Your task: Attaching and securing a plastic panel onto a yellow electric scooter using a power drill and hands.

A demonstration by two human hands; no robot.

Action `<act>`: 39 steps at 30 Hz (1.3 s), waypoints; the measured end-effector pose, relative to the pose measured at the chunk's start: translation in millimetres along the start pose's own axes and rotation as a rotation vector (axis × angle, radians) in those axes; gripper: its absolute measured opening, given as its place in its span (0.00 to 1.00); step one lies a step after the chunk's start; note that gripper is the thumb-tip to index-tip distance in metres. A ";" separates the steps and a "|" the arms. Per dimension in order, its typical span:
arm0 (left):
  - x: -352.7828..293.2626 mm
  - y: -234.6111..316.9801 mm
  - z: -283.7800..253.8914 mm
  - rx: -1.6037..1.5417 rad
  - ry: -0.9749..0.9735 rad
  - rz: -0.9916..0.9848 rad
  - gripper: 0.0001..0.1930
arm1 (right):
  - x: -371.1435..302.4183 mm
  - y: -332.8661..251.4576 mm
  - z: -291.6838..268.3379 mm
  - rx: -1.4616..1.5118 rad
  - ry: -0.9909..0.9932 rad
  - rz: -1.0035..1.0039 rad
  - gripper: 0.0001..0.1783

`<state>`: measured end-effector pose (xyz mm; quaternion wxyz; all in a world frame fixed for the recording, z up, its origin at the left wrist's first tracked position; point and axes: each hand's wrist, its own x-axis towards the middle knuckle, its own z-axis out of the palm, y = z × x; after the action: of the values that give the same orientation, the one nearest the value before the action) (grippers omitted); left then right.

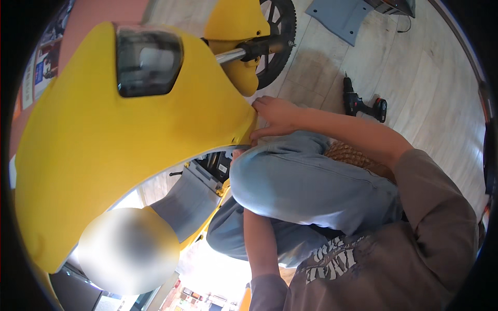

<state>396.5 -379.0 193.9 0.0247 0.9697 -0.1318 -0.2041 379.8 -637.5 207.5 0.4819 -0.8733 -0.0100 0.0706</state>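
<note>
A large yellow vehicle body panel point(171, 124) with a dark, glossy lamp window point(149, 61) fills the left side. My right hand point(277, 116) is at the panel's right corner, its fingers curled on the edge and the thumb lower down, apart from them. My left forearm point(259, 238) passes behind my raised knee. Only a bit of my left hand point(237, 154) shows below the panel's lower edge, near black parts point(220, 166); its fingers are hidden. Under the panel's curve is a grey curved panel point(189, 199) with yellow trim.
A black cordless drill point(358, 101) lies on the wood-look floor point(420, 67). A black spoked wheel point(285, 46), a silver fork tube point(231, 55) and a yellow fender point(233, 20) are beyond the panel. A grey plate point(340, 19) lies farther back. A blurred patch covers the lower left.
</note>
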 end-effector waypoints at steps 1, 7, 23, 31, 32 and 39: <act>0.8 1.7 -1.6 -0.001 -0.002 0.000 0.21 | -4.4 -6.1 -0.1 -0.005 0.008 -0.004 0.45; 2.6 13.2 -5.9 -0.024 -0.022 -0.001 0.23 | -11.1 -50.1 16.6 0.163 0.327 0.006 0.63; 5.0 21.8 -25.0 -0.039 -0.017 -0.017 0.27 | 12.7 -90.2 63.9 0.217 0.672 0.243 0.62; -2.4 33.6 -34.1 -0.039 -0.023 -0.050 0.29 | 7.4 -75.6 56.8 0.172 0.701 0.233 0.62; -2.0 37.2 -37.0 -0.035 -0.049 -0.081 0.29 | 2.4 -62.7 51.2 0.371 0.666 0.141 0.53; 3.3 55.8 -43.2 0.079 -0.007 -0.182 0.35 | 22.5 43.5 42.1 1.548 0.386 0.593 0.31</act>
<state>403.1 -434.0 237.8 -0.0327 0.9772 -0.0509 -0.2036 394.2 -623.4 146.1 0.8982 -0.2608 0.3526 0.0307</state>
